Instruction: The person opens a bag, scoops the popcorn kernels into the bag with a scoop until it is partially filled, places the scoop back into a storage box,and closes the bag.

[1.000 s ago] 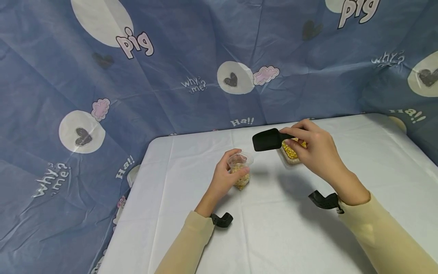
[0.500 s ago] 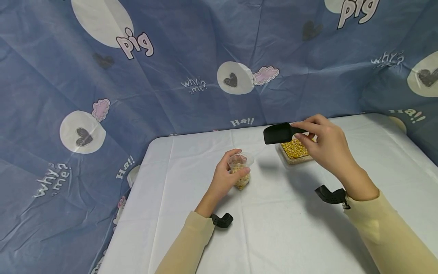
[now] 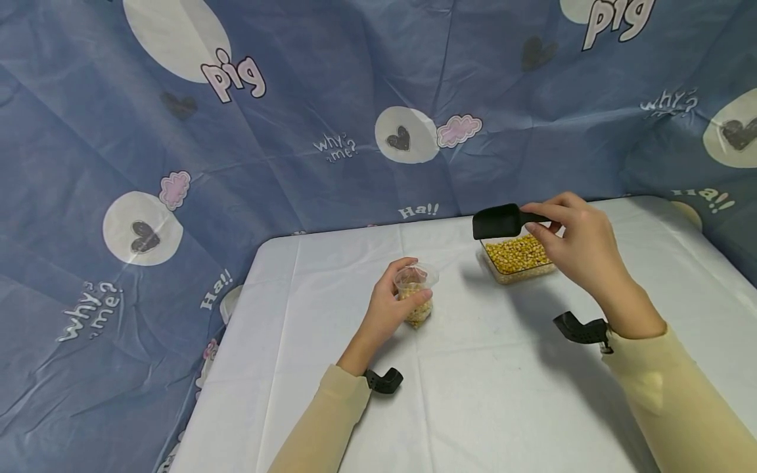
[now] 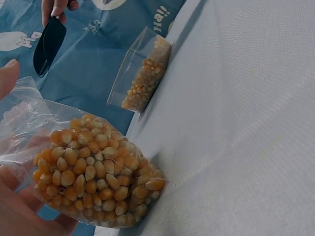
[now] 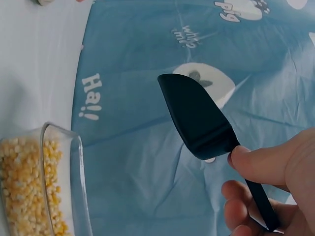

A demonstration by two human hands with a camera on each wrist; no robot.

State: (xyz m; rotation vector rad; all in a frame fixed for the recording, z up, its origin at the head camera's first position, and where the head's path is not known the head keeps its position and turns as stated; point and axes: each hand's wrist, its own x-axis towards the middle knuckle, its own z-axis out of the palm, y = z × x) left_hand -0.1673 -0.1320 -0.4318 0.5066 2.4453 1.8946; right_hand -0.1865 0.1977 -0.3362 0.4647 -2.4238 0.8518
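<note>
My left hand [image 3: 396, 295] holds a clear plastic bag of corn kernels [image 3: 418, 310] low over the white table, its round clear mouth facing up. In the left wrist view the bag [image 4: 93, 172] bulges with yellow and pale kernels, the fingers around its side. My right hand [image 3: 582, 240] pinches the handle of a small black scoop [image 3: 497, 221] between thumb and fingers. The scoop [image 5: 197, 115] is in the air above the left back part of a clear box of corn kernels [image 3: 503, 274]. No kernels show on the scoop.
A white cloth covers the table [image 3: 485, 394]. A blue printed curtain [image 3: 319, 85] hangs behind its back edge. The clear box [image 4: 142, 73] stands near that edge, to the right of the bag. Each wrist wears a black camera mount.
My right hand has carried the scoop to the right and slightly back, from near the bag to over the box. More of the box now shows. The left hand and bag have stayed put.
</note>
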